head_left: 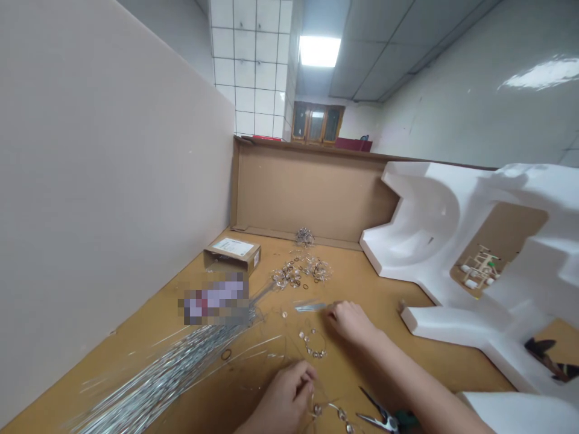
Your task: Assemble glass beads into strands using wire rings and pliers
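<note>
My left hand (289,392) is at the bottom centre, fingers curled together around a thin beaded wire. Clear round beads (342,415) on this wire hang just right of the fingers. Above and to the right, my right hand (350,322) rests low over the table with fingers pinched. Its fingertips meet the end of a small bundle of short silver pieces (310,306); whether they grip it is blurred. Between the hands lies a curved wire strung with clear beads (316,352). Scissors (380,416) lie partly hidden under my right forearm.
A large bundle of silver wires (167,367) spreads across the left. Behind are a small cardboard box (235,256), a pile of beaded pieces and rings (298,271) and a silver heap (304,236). White foam packing (416,241) borders the right; a cardboard wall (312,193) stands behind.
</note>
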Demonstrator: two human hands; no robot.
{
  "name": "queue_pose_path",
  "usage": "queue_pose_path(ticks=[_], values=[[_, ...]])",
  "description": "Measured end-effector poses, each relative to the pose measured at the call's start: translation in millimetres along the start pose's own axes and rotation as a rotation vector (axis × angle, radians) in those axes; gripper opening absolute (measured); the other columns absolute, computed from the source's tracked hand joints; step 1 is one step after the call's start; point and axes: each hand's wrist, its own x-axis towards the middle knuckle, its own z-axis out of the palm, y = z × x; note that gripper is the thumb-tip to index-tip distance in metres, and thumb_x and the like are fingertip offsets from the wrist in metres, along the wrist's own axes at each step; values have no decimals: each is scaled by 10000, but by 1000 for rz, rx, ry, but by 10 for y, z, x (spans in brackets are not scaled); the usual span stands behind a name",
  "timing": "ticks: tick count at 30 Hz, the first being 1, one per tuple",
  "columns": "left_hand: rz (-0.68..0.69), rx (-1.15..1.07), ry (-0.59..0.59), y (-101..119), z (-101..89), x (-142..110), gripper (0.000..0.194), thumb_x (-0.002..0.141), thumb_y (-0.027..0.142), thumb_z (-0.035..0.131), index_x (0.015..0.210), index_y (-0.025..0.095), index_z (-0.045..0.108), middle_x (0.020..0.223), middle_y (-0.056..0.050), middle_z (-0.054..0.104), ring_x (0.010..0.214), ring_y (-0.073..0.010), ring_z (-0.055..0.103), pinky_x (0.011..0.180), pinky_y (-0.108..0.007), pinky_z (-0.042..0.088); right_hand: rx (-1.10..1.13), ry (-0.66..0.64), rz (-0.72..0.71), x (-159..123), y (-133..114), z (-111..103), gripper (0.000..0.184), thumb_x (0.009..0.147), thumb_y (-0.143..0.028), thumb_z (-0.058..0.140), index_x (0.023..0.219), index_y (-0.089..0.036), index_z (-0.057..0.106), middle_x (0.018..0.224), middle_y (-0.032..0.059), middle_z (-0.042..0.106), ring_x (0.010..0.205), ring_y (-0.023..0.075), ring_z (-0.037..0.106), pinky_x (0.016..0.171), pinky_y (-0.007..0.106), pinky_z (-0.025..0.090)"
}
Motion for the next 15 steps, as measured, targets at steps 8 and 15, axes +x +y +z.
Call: queue_pose_path(ticks=[8,15], values=[[-96,-194,66,-52,-13,63,122,699,291,533,733,183,576,640,13,537,599,-129,465,582,-216,366,-177,-95,-111,454,-126,133,284,835,-291,477,1084,-155,494,1089,71,524,902,178,542,755,376,458],[-40,-108,58,-61,-3,55,103,714,219,488,737,181,581,625,12,533,603,-132,473,578,-206,362,-258,-136,-185,508,-194,163,293,830,-287,486,1081,-136,496,1085,84,524,904,181,542,758,371,457]])
